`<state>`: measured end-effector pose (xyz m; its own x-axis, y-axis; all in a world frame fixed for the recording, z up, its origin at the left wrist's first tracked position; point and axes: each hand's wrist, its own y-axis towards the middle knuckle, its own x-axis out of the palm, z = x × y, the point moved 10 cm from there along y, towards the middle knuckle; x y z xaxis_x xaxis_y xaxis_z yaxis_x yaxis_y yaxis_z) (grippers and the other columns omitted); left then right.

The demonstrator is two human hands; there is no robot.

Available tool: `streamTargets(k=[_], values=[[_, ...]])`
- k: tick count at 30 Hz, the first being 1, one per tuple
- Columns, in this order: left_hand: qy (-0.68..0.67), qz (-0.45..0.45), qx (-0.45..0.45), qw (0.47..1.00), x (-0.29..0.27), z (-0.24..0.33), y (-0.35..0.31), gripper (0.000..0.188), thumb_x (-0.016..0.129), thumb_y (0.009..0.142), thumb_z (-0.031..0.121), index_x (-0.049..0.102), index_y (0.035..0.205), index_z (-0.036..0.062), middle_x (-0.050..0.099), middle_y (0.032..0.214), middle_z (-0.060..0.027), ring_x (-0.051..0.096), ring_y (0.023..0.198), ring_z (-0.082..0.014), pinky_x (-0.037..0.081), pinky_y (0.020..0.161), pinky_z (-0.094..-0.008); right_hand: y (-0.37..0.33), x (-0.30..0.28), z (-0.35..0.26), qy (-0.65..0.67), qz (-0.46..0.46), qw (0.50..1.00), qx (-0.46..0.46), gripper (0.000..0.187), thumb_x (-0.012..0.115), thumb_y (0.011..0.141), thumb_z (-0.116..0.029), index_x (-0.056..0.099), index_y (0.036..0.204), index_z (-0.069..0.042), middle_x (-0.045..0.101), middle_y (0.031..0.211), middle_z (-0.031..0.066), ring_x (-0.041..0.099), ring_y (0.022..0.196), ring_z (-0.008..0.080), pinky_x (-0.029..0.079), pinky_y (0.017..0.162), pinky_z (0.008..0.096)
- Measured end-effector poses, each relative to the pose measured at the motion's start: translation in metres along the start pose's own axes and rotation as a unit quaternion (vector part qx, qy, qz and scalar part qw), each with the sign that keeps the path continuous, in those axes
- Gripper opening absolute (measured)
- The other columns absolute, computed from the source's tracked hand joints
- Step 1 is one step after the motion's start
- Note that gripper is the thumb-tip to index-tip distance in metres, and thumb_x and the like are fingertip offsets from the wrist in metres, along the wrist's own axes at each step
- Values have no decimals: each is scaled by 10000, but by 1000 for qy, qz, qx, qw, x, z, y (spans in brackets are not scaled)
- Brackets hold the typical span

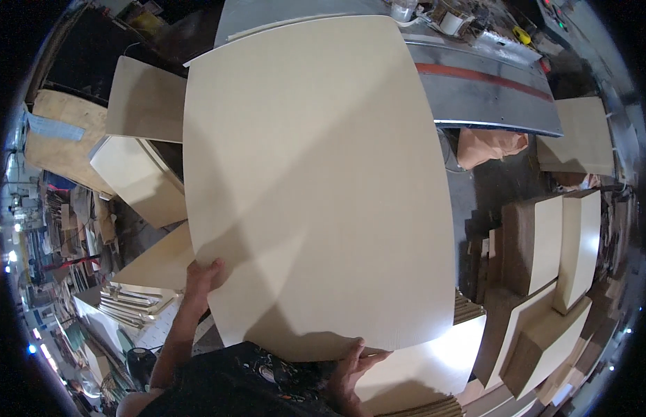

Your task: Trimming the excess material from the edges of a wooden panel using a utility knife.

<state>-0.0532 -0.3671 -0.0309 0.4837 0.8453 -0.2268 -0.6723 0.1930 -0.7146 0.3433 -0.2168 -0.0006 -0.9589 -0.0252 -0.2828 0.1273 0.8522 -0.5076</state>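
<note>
A large, pale beige wooden panel [316, 181] fills the middle of the view and reaches from my body to the metal machine table at the far side. My left hand [203, 276] grips its left edge near the lower corner, thumb on top and the other fingers hidden beneath. At the near edge, right of centre, my right hand [352, 368] holds the panel, some fingers partly hidden. The far end of the panel lies over the metal table [483, 97], and a thin edge of another sheet shows beneath its far left corner.
Under the panel's near right corner stands a stack of pale boards [469, 340]. More stacked panels [538, 243] rise at the right. Leaning boards [146, 174] and a crate holding strips [132, 306] are at the left. An orange-pink bag [491, 146] hangs below the metal table.
</note>
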Motion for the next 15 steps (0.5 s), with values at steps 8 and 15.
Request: streamTargets(k=[8,15], values=[[-42,21,8,999,50,-12,-15,360,681,780,133,553,1093,8,604,969,-81,599,861,-195,500,749,-336,64,-24,-22,65,14,997,-35,767,527,901,-244,13,1401,27,193,1403,234,248,1277,308,209,1061,422],[-119,-22,-63,991,104,-23,-33,344,690,801,177,576,1078,8,605,1001,-58,576,890,-175,486,754,-344,85,-26,5,113,-24,993,-25,444,480,919,-284,319,1201,18,479,1038,136,499,923,201,431,821,337]])
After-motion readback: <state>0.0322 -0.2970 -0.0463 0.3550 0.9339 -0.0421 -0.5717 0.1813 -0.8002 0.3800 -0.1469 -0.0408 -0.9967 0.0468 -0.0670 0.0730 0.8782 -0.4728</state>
